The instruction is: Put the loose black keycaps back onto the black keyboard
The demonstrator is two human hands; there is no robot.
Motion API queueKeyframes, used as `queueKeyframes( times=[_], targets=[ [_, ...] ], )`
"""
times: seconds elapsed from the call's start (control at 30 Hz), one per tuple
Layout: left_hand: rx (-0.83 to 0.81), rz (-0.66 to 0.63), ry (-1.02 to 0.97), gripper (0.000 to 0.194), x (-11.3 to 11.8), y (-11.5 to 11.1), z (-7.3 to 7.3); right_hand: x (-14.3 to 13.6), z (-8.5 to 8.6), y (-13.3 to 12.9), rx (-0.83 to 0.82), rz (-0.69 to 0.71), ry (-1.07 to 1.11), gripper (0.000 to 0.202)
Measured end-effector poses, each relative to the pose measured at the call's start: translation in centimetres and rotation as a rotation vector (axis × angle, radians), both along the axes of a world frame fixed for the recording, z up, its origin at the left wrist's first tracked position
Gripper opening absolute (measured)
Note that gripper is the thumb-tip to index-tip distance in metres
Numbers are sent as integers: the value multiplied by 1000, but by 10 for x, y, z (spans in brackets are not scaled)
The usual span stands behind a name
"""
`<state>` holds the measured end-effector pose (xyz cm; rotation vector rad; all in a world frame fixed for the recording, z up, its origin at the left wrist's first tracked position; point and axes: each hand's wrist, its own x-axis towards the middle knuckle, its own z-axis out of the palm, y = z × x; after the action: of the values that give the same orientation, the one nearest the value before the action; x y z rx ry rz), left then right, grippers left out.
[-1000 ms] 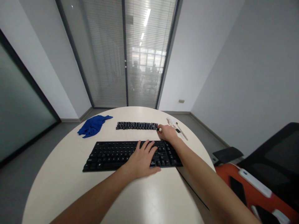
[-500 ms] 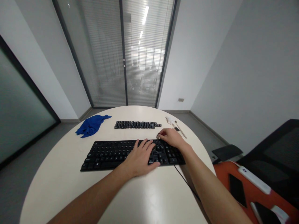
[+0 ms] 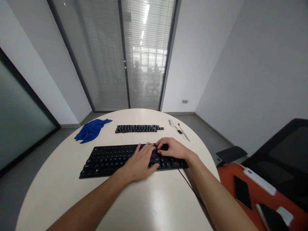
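Note:
A black keyboard (image 3: 106, 160) lies across the round white table (image 3: 60, 183). My left hand (image 3: 141, 163) rests on its right-centre part, fingers spread and lying over the keys. Just to the right, my right hand (image 3: 173, 148) is low over the keyboard's upper right area. Its thumb and index finger curl toward each other in a pinch; whatever is between them is too small and hidden to name. Behind the keyboard, black keycaps (image 3: 138, 129) stand in neat rows. Both hands cover part of the keys.
A crumpled blue cloth (image 3: 92, 131) lies at the far left. At the far right are a white wad (image 3: 172, 122), a thin brush (image 3: 184, 132) and a small black-ended tool (image 3: 179, 132). A cable (image 3: 190, 184) runs off the front. Beside the table, an orange seat (image 3: 231, 179) holds a phone (image 3: 242, 192) and power strip (image 3: 260, 182).
My right hand has come down and left, from the keyboard's back edge onto the keys beside my left hand. The left hand keeps its place on the keyboard. The view has shifted slightly.

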<state>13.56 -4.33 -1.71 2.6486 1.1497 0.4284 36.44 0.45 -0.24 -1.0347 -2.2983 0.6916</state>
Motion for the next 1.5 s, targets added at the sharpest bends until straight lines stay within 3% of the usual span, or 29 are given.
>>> queueKeyframes(
  times=[0.3, 0.8, 1.13, 1.5],
  targets=[
    [10, -149, 0, 72, -22, 11, 6, -5, 0, -1, 40, 61, 3, 13],
    [15, -185, -12, 63, -20, 11, 6, 0, 1, -1, 13, 60, 29, 19],
    [29, -185, -12, 66, -20, 11, 5, 1, -5, 0, 42, -116, -86, 29],
    [56, -181, 24, 58, -19, 12, 3, 0, -8, 1, 60, -149, -187, 36]
  ],
)
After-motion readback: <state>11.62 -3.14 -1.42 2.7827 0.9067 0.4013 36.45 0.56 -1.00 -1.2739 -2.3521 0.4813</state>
